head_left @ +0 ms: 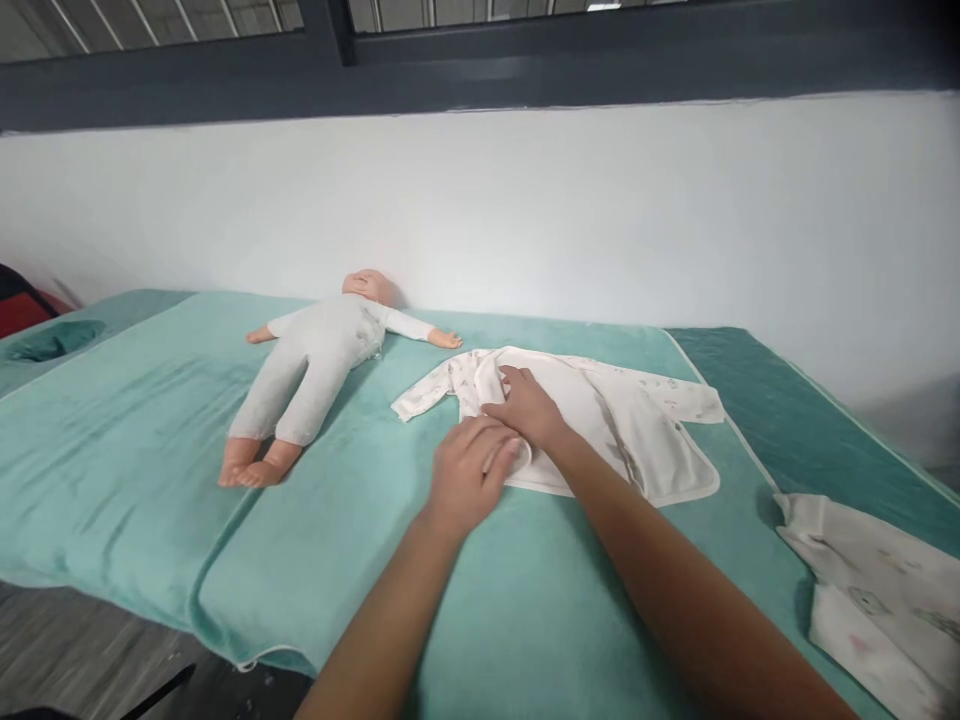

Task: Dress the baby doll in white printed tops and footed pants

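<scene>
A white baby shirt [555, 378] with small prints on its sleeves lies spread on the green cloth, its front panels folded open. My left hand [471, 468] is closed at the shirt's near left edge, thumb and fingers pinching the fabric. Just above it, my right hand [529, 406] grips the folded front panel between thumb and fingers. To the left, a baby doll [326, 345] in a white body lies on its back, arms spread. One of its hands rests near the shirt's left sleeve.
Green plush cloth [360, 540] covers the table. Another printed white garment [877, 590] lies at the right edge. A white wall [525, 210] stands directly behind, under a dark window frame [570, 65]. Something red and black [22, 300] shows at far left.
</scene>
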Tool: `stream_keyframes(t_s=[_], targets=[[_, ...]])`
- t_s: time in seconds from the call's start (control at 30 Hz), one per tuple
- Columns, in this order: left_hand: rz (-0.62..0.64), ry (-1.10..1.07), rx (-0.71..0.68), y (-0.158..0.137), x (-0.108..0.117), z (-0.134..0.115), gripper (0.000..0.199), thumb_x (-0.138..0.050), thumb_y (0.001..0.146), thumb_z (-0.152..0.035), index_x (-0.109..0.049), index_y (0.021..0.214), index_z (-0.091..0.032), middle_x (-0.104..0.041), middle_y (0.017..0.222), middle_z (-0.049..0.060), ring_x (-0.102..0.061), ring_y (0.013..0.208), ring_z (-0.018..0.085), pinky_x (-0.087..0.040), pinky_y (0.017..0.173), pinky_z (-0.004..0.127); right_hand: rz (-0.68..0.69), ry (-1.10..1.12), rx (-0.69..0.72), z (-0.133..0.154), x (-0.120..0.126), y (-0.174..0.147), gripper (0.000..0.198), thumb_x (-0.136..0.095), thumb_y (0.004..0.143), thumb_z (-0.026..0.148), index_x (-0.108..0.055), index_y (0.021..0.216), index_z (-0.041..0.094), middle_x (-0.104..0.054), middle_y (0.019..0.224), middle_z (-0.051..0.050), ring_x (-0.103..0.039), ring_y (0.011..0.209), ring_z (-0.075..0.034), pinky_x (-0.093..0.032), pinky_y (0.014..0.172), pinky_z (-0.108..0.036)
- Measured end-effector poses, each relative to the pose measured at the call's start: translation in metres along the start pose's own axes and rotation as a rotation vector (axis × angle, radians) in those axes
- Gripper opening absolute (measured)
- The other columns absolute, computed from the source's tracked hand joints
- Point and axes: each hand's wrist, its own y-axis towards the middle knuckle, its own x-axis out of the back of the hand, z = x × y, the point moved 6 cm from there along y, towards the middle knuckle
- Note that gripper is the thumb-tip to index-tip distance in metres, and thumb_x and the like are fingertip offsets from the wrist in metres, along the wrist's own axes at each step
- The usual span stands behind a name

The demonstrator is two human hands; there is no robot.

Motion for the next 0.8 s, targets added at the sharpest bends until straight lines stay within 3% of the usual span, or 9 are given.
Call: stream_keyframes(t_s=[0.1,0.2,0.3,0.4,0.53,0.63,0.8], targets=[[-0.035,0.251,0.176,0.001,0.016,0.039,0.024,-0.050,0.093,-0.022,-0.063,0.113,-0.019,-0.067,0.116,0.011,-0.058,0.110,0.025,-0.047,0.094,0.043,-0.082,-0.017,0.060,-0.008,0.001,-0.004,0.055,-0.062,0.077,0.031,-0.052,0.130,0.023,-0.052,0.130,-0.010,-0.062,0.098,-0.022,-0.049,0.090,-0.039],[0.094,0.534,0.392,0.002,0.023,0.087,0.042,-0.054,0.088,-0.025,-0.057,0.129,-0.017,-0.056,0.137,0.016,-0.046,0.129,0.036,-0.042,0.099,0.054,-0.147,0.010,0.163,-0.003,0.003,-0.012,0.044,-0.054,0.084,0.028,-0.054,0.128,0.023,-0.052,0.129,-0.009,-0.061,0.100,-0.021,-0.050,0.088,-0.037],[0.256,0.619,0.395,0.007,0.025,0.119,0.038,-0.046,0.091,-0.019,-0.062,0.125,-0.025,-0.059,0.136,0.008,-0.044,0.132,0.033,-0.040,0.101,0.054,-0.139,-0.035,0.321,0.017,-0.001,-0.021,0.041,-0.054,0.089,0.034,-0.054,0.128,0.021,-0.050,0.128,-0.010,-0.055,0.111,-0.025,-0.048,0.093,-0.038],[0.238,0.678,0.328,0.019,0.036,0.138,0.042,-0.042,0.091,-0.012,-0.067,0.121,-0.029,-0.061,0.135,0.005,-0.046,0.131,0.030,-0.040,0.101,0.050,-0.047,-0.166,0.364,0.030,-0.011,-0.025,0.043,-0.059,0.087,0.040,-0.057,0.125,0.020,-0.054,0.120,-0.011,-0.053,0.111,-0.028,-0.045,0.094,-0.043],[0.086,0.739,0.370,0.030,0.055,0.160,0.045,-0.042,0.089,-0.010,-0.067,0.122,-0.028,-0.056,0.140,0.009,-0.046,0.131,0.032,-0.041,0.098,0.050,-0.010,-0.190,0.247,0.027,-0.014,-0.022,0.043,-0.059,0.087,0.037,-0.056,0.125,0.017,-0.056,0.115,-0.011,-0.054,0.106,-0.028,-0.046,0.090,-0.042],[0.040,0.749,0.405,0.028,0.060,0.165,0.050,-0.042,0.084,-0.004,-0.066,0.123,-0.024,-0.056,0.139,0.013,-0.046,0.131,0.033,-0.042,0.095,0.050,-0.015,-0.131,0.185,0.019,-0.014,-0.018,0.040,-0.057,0.089,0.035,-0.055,0.124,0.017,-0.057,0.116,-0.010,-0.056,0.106,-0.024,-0.046,0.089,-0.037],[0.031,0.611,0.202,0.023,0.047,0.134,0.050,-0.042,0.079,0.002,-0.066,0.116,-0.021,-0.062,0.132,0.009,-0.050,0.130,0.027,-0.039,0.103,0.044,-0.026,-0.081,0.151,0.014,-0.012,-0.009,0.035,-0.042,0.098,0.044,-0.055,0.119,0.020,-0.061,0.113,-0.008,-0.062,0.097,-0.019,-0.045,0.081,-0.031]])
